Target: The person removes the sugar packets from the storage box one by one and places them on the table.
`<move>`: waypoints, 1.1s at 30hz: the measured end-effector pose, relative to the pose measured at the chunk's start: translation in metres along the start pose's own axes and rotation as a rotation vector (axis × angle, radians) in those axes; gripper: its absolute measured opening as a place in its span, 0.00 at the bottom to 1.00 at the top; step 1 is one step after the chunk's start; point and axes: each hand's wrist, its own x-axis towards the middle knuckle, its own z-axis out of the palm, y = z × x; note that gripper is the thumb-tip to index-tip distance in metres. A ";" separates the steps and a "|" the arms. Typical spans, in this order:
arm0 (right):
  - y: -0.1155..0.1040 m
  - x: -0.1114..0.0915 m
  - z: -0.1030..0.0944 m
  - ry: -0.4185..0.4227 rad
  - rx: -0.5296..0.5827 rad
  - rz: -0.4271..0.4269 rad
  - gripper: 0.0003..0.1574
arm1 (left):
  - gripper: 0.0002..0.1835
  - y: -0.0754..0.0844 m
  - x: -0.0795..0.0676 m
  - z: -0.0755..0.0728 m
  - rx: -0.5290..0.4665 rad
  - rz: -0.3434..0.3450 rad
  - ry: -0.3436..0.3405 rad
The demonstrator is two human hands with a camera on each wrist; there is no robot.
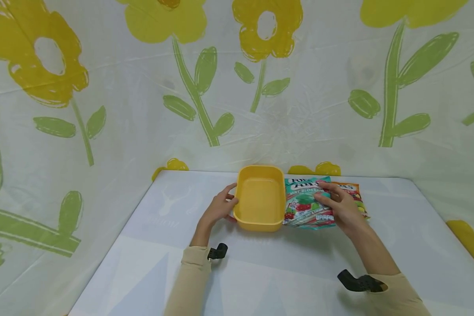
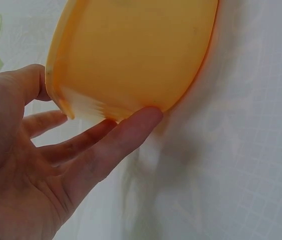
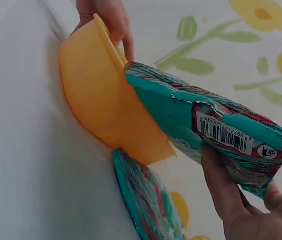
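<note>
A yellow plastic tub (image 1: 259,227) stands near the far edge of the table. My left hand (image 1: 217,207) holds it by its left side; in the left wrist view the thumb is at the rim and the fingers spread along the outer wall. My right hand (image 1: 344,210) grips a teal Fox's candy bag (image 1: 303,199) by its right side, thumb on the front. Tilted, the bag is raised above the table, its left edge close beside the tub. Beneath it lies another teal candy bag (image 3: 148,197), mostly hidden from the head view.
An orange candy bag (image 1: 355,192) lies behind my right hand, partly covered. The white table (image 1: 174,272) has a pale printed pattern. A white sheet (image 1: 312,127) with yellow flowers hangs behind the table and along its left side.
</note>
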 end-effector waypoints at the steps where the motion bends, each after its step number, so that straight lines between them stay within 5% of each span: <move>1: 0.000 -0.001 -0.001 0.003 -0.002 0.003 0.30 | 0.33 0.000 0.000 0.000 0.000 -0.001 0.001; 33: 0.030 -0.015 -0.008 0.047 -0.157 0.116 0.27 | 0.33 0.002 -0.001 0.001 -0.004 0.001 0.002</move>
